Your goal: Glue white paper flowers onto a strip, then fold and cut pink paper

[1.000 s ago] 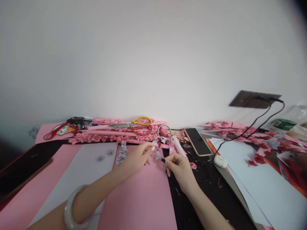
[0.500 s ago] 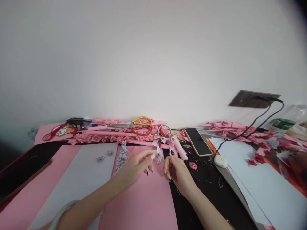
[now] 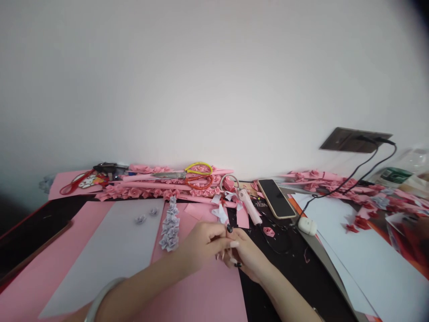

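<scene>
Above the pink paper sheet [image 3: 208,295], my left hand [image 3: 203,246] and my right hand [image 3: 250,252] meet, fingertips pressed together and overlapping. Both are closed; whatever lies between the fingers is hidden or too small to name. A column of pale lilac paper flowers [image 3: 170,228] lies to the left of my left hand. Just beyond the fingers are white paper scraps [image 3: 220,213] and a cut pink paper piece [image 3: 242,219]. A light pink glue gun [image 3: 250,206] rests beyond my right hand, with a single pink paper flower [image 3: 268,231] near its lower end.
Scissors [image 3: 182,175] with yellow and red handles lie on pink flower stems [image 3: 144,192] along the wall. To the right are a phone [image 3: 276,198], a white earbud case [image 3: 307,226] and white sheets [image 3: 355,255]. Black cables [image 3: 351,176] hang from a wall socket [image 3: 351,138]. Two loose lilac flowers [image 3: 140,219] lie left.
My hands were apart over the pink paper; now they have come together, the left moving right and slightly down. The lilac flower column shows more fully.
</scene>
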Tool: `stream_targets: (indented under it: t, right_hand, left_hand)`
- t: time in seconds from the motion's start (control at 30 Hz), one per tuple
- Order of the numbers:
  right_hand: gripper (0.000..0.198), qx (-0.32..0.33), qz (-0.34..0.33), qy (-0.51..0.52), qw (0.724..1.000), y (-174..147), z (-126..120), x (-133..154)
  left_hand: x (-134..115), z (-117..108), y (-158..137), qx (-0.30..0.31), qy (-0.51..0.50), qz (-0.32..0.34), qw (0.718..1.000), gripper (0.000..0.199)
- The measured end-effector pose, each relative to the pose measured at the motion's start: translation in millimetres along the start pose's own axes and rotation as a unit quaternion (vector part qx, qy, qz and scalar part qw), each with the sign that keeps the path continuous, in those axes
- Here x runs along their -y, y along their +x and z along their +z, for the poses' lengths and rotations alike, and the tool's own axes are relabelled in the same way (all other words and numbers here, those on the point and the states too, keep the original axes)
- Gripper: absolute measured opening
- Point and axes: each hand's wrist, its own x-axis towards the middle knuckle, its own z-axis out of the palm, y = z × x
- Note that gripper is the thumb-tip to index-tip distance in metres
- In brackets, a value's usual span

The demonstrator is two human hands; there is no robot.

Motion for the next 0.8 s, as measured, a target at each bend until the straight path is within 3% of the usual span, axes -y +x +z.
stream_targets:
  t: [0.13, 0.2, 0.27, 0.53, 0.8]
  right_hand:
    - [0.047, 0.031, -0.029, 0.054, 0.998, 2.1, -3.0, 8.8]
    - [0.052, 0.048, -0.05, 0.104, 0.992, 2.8, -5.3, 14.8]
    - [0.054, 0.058, -0.068, 0.136, 0.987, 2.5, -6.8, 20.6]
    - [0.062, 0.091, -0.086, 0.197, 0.972, -0.7, -8.3, 24.6]
    - [0.063, 0.109, -0.076, 0.203, 0.97, -1.8, -6.4, 24.5]
  left_hand:
    - [3.3, -16.4, 0.4, -0.029, -0.03, 0.011, 0.999, 0.033]
    - [8.2, -26.0, 0.9, -0.117, -0.059, 0.0, 0.991, 0.03]
    - [14.4, -33.4, 0.8, -0.154, -0.083, -0.021, 0.984, 0.03]
    - [25.6, -35.0, -5.0, -0.091, -0.162, -0.047, 0.981, 0.032]
    - [24.2, -38.3, -11.5, -0.158, -0.154, -0.15, 0.964, 0.019]
